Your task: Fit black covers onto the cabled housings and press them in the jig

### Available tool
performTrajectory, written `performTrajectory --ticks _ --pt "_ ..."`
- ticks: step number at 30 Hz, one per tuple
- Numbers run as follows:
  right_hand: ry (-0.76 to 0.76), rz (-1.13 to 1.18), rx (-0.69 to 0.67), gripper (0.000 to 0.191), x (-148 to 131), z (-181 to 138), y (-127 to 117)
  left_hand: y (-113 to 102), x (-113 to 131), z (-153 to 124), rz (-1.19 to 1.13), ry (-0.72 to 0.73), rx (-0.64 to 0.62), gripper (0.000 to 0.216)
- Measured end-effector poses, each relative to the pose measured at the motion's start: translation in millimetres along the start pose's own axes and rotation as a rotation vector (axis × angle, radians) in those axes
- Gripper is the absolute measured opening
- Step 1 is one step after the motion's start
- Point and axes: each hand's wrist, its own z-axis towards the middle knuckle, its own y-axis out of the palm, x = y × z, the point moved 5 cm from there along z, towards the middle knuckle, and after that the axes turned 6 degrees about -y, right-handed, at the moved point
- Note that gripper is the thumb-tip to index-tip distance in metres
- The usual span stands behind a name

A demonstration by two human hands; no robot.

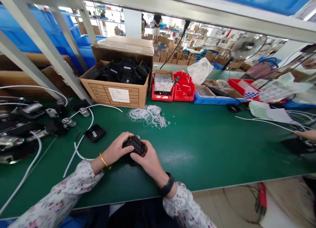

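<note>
Black housing (136,144), probably stiff and light, is held over the table (197,149) at the view's seven o'clock by left hand (117,148) and right hand (151,159), fingers (137,158) curled round opposite ends, likely the safest hold.

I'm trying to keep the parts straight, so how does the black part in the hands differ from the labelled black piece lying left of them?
The held part is between the left hand and right hand; the loose piece lies on the green table. The loose piece shows a white label; the held part shows none on its visible side. Both are black.
</note>
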Motion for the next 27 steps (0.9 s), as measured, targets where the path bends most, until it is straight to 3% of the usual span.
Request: performTrajectory --ticks 3,8,21,25,27 --pt "-0.01 -0.067 -0.021 0.05 -2.4 -2.2 0.5 5.2 -4.1 -12.7 -0.038 0.002 0.113 0.057" --pt "-0.047 -0.112 -0.067 0.05 -6.0 -1.8 1.2 9.7 -6.7 -22.7 -0.086 -0.032 0.2 0.061" --pt "-0.062 -0.067 -0.069 0.048 -10.0 -3.1 5.2 8.1 -6.3 -28.1 -0.088 -0.082 0.243 0.063" --pt "-0.253 -0.202 -0.154 0.052 -17.5 1.2 -9.0 15.3 -8.7 -43.4 -0.017 -0.136 0.325 0.057" --pt "-0.46 -0.356 -0.254 0.051 -22.3 3.0 -19.3 29.8 -13.9 -42.3 -0.115 -0.241 0.214 0.062"
